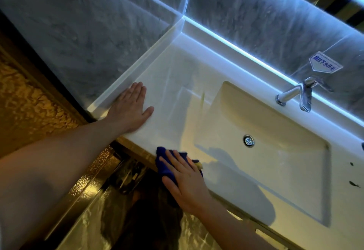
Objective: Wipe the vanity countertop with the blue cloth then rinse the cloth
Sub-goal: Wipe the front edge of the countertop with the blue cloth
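The white vanity countertop [177, 84] runs from the left wall corner to the right, with a rectangular sink basin [275, 161] sunk into it. My right hand [185, 179] presses flat on the blue cloth [163, 168] at the counter's front edge, just left of the basin; the cloth hangs slightly over the edge. My left hand [131, 108] lies flat, fingers together, on the counter's left end beside the raised rim. It holds nothing.
A chrome faucet [297, 94] stands behind the basin, and a drain plug [248, 140] sits in its floor. A label [325, 62] is stuck on the grey marble wall. Dark specks [353, 182] mark the counter at the right. Glossy golden floor lies below.
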